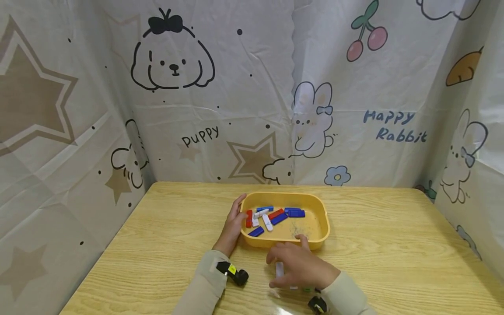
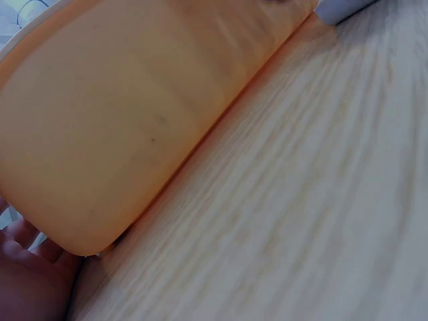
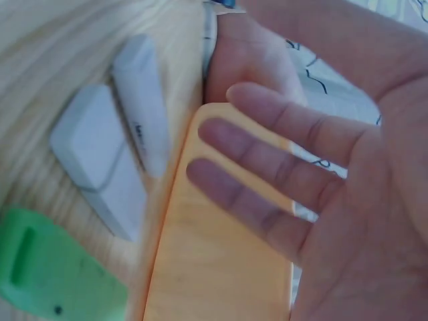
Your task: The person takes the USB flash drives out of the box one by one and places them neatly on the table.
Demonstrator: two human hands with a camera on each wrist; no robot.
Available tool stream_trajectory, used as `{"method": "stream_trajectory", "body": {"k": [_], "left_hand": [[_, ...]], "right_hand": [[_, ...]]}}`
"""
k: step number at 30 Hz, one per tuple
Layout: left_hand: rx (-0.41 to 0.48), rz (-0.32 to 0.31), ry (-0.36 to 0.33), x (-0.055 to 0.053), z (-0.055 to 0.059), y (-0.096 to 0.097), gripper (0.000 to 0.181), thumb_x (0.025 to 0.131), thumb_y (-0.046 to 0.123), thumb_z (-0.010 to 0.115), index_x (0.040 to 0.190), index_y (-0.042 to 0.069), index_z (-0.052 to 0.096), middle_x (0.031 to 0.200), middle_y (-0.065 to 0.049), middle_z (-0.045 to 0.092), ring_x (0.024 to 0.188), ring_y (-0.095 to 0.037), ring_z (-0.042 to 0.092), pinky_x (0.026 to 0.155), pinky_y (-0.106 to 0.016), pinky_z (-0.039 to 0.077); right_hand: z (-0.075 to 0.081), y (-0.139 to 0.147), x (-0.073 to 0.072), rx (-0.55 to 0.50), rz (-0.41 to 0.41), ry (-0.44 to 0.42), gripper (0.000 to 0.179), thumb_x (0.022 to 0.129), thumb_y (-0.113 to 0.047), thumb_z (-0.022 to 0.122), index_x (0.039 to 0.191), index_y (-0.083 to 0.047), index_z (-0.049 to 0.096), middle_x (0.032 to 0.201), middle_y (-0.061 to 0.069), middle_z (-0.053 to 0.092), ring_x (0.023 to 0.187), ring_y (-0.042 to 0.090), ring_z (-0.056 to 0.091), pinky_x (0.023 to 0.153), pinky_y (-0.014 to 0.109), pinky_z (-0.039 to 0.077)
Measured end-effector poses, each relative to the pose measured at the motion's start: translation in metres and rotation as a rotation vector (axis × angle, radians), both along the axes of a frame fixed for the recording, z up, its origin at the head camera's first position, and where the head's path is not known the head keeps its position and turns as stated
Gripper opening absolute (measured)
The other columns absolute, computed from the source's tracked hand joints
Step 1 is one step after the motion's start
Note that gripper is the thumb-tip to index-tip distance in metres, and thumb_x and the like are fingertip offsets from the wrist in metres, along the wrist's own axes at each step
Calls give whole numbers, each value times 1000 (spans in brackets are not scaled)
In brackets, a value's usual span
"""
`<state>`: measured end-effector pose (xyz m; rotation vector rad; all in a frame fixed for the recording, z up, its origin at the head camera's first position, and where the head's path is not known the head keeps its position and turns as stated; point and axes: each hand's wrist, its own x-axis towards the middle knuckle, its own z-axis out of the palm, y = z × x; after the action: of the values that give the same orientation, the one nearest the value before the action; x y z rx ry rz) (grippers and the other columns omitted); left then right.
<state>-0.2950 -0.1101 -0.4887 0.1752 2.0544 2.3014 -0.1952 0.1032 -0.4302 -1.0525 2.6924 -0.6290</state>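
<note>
My left hand (image 1: pixel 231 227) grips the left end of a yellow plastic tray (image 1: pixel 283 242), with the thumb at its rim. In the left wrist view, fingertips (image 2: pixel 23 234) show beside the far corner of the tray wall. My right hand (image 1: pixel 301 264) hovers in front of the tray with its fingers spread and holds nothing. Beneath it on the table lie two white USB sticks, a slim one (image 3: pixel 142 103) and a wider one (image 3: pixel 100 157), and a green USB stick (image 3: pixel 57 267). Inside the tray are several red, white and blue USB sticks (image 1: pixel 279 218), mostly toward the left and back.
The light wood table (image 1: pixel 393 245) is bordered at the back and sides by a printed cloth (image 1: pixel 252 87). Dark specks mark the tray's floor at the front right. Each sleeve carries a black wrist camera (image 1: pixel 238 276).
</note>
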Motion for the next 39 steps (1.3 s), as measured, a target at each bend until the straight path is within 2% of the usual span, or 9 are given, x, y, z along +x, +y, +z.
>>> {"method": "stream_trajectory", "body": {"k": [4,8,11,15,21,24,28,32,39], "left_hand": [[5,0,1,-1,-1,-1,63,92,3,37,151,21,29,159,-6,21,144,-25,20,116,-46,17],[-23,25,10,-1,-2,1,62,91,2,38,149,22,32,158,-4,23,145,-24,19,116,-45,17],[-39,27,17,0,-3,4,62,91,2,38,149,22,33,159,-5,23,146,-26,17,116,-46,17],[-59,34,6,2,-4,7,62,90,4,39,149,25,34,159,-4,22,146,-26,15,116,-47,17],[-61,31,3,4,-4,2,63,90,2,39,150,21,32,159,-6,20,147,-28,11,116,-48,13],[-66,15,-9,13,9,1,63,90,1,39,151,16,31,160,-9,19,147,-30,11,116,-47,14],[-75,9,-19,23,24,2,62,91,0,38,151,13,29,159,-11,18,146,-32,11,116,-49,16],[-68,3,-18,22,24,3,62,92,-1,37,151,13,29,159,-12,20,146,-33,15,115,-49,19],[-56,-1,-1,20,27,1,62,92,-1,37,151,13,28,158,-12,22,144,-33,20,114,-48,22]], "right_hand": [[3,6,-4,-168,41,-87,31,80,-40,76,104,-22,66,101,-14,66,99,7,60,101,66,12],[4,15,-10,-364,28,-191,21,85,-38,71,101,-25,66,100,-8,68,96,10,62,101,51,36],[4,25,-17,-491,-37,-223,12,89,-32,68,96,-22,67,97,-3,68,92,14,63,88,41,51],[5,38,-31,-546,-192,-160,14,91,-31,65,92,-17,66,91,-3,65,87,16,61,82,34,52],[5,52,-58,-415,-331,58,11,90,-29,67,92,-19,64,88,-8,65,84,12,60,81,40,51],[3,58,-71,-327,-331,124,7,89,-20,69,93,-16,64,88,-7,64,85,15,60,81,42,51],[-1,63,-84,-242,-336,136,12,88,-13,69,97,-9,64,94,2,65,92,24,61,84,44,52],[-6,63,-91,-164,-321,181,18,85,-9,70,101,-4,64,99,10,65,96,30,60,89,47,50],[-14,55,-98,58,-331,333,27,79,-8,68,106,-7,66,100,6,65,89,22,58,88,44,48]]}}
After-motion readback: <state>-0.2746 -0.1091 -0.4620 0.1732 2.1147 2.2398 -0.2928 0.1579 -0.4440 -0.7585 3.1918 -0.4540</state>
